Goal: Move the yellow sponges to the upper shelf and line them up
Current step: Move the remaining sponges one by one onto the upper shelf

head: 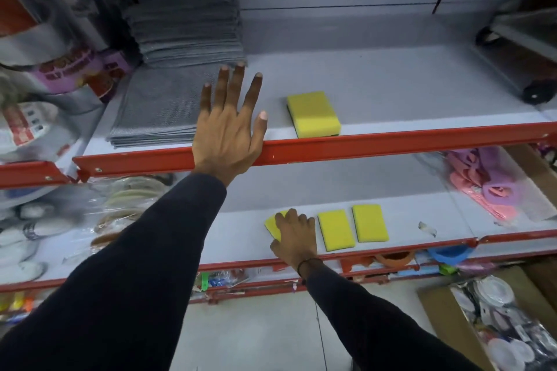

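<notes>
A: Yellow sponges: three lie on the lower shelf (422,220), nearest us. The right hand (297,235) covers the leftmost sponge (272,223), fingers curled over it; whether it is truly gripped or only touched, I cannot tell.

B: And the other two?

A: The middle sponge (336,229) and the right sponge (370,223) lie side by side, just beside the hand, untouched.

B: Farther up?

A: The left hand (230,129) hovers flat over the red rail of the upper shelf (391,81), fingers spread, holding nothing. One placed sponge (313,114) sits near that edge, right of the hand, with grey cloths (184,30) stacked to the left.

B: So the second pickup is underway?

A: I'd judge so. Next calls for lifting it clear of the rail and setting it beside the placed one, edges matched.
</notes>
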A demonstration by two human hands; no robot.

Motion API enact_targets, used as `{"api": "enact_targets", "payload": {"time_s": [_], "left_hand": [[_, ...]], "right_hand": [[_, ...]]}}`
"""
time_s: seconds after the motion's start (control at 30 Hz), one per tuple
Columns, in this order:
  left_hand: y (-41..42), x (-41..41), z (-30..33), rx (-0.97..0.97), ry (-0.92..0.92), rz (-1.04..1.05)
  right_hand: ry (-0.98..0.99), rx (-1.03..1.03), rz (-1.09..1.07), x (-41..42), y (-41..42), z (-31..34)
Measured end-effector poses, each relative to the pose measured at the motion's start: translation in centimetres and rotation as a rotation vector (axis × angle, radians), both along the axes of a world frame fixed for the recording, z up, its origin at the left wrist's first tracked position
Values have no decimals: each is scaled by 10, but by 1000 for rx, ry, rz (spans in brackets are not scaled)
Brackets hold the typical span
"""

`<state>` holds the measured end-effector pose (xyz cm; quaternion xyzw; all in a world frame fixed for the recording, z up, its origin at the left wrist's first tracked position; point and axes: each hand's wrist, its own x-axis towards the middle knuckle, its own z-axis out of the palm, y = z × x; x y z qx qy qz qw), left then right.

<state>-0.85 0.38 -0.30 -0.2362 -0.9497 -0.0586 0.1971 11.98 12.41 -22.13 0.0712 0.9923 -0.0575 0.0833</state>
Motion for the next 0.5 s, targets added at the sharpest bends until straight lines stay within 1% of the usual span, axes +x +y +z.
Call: {"api": "enact_targets", "payload": {"time_s": [0.07, 0.1, 0.13, 0.23, 0.27, 0.33, 0.4, 0.43, 0.47, 0.5], "left_hand": [[1, 0, 1, -5, -10, 5], [1, 1, 2, -3, -12, 4], [1, 3, 4, -2, -16, 2], [1, 4, 4, 1, -23, 3], [1, 4, 5, 2, -15, 3], [1, 6, 5, -3, -14, 3], [1, 7, 5, -6, -24, 3], [1, 8, 6, -7, -29, 5], [0, 9, 6, -8, -30, 7], [-1, 9, 6, -12, -33, 11]], "right_hand": [[108, -74, 13, 6, 1, 26], [192, -112, 23, 12, 4, 41], [313, -161, 29, 21, 7, 56], [815, -366, 64, 46, 19, 100], [962, -401, 68, 50, 27, 119], [1144, -385, 22, 40, 52, 159], [1199, -326, -101, 12, 84, 198], [1171, -303, -185, -3, 99, 214], [1089, -288, -261, -18, 112, 226], [958, -268, -317, -31, 122, 233]]}}
